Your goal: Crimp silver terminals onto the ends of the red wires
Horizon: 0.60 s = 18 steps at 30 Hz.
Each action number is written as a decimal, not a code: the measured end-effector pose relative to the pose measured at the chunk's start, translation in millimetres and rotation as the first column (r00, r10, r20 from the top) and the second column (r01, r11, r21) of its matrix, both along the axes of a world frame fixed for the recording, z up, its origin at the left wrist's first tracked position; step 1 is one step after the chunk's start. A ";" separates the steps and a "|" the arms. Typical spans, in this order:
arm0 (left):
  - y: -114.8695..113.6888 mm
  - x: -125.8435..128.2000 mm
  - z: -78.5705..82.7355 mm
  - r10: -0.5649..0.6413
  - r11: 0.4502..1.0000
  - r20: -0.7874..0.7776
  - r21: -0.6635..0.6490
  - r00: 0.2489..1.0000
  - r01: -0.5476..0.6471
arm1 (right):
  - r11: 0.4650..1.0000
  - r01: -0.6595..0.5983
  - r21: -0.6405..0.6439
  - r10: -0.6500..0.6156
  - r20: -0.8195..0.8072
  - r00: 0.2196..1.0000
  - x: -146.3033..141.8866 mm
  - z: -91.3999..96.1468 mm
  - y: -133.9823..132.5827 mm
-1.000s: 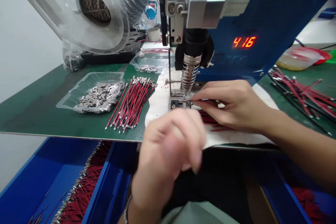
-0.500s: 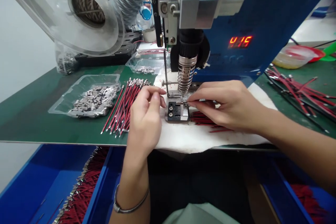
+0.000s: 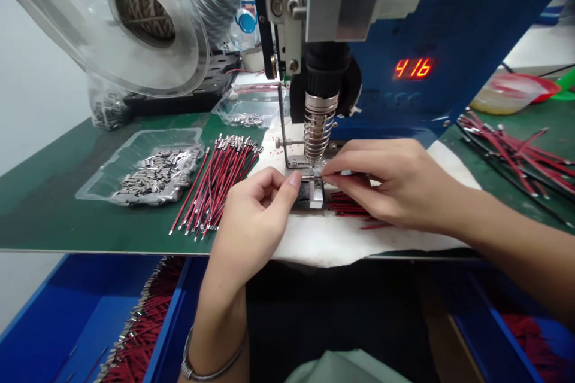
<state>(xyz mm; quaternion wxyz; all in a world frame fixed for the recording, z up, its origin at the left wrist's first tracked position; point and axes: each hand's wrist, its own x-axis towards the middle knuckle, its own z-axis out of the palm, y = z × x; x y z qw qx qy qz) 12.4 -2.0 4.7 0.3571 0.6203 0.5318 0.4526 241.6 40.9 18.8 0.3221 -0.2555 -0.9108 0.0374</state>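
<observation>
Partly, hands hide black fixture, red wires; thin piece indistinct.

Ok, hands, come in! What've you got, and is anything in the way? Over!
Right hand pinching thin wire at black block. Left hand close by, grip unclear. Sprung tip just above; nothing else seen blocking.

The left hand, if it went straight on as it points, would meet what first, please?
Most likely the small fixture below the spring-wrapped tip, with the right hand beyond; depth is unclear.
</observation>
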 end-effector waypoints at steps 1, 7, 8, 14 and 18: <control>0.1 0.1 -0.2 -0.004 1.000 -0.002 -0.005 1.000 0.004 | 1.000 0.004 -0.004 -0.004 0.000 1.000 -0.3 0.0 -0.2; -1.8 -0.9 -0.6 -0.003 1.000 -0.018 -0.024 1.000 0.003 | 1.000 0.003 -0.013 -0.003 -0.007 1.000 -1.4 0.6 -0.1; -2.6 -0.9 -0.4 -0.003 1.000 -0.022 -0.027 1.000 0.002 | 1.000 -0.001 -0.012 0.001 -0.009 1.000 -1.4 0.6 0.1; -3.3 0.6 0.7 -0.014 0.999 -0.031 -0.034 0.999 0.013 | 0.999 0.010 -0.033 -0.011 -0.011 1.000 -1.2 -0.1 0.5; -1.9 0.1 -0.4 -0.009 0.999 -0.035 -0.034 0.999 0.008 | 1.000 0.000 -0.025 0.000 -0.019 1.000 -1.2 0.1 0.7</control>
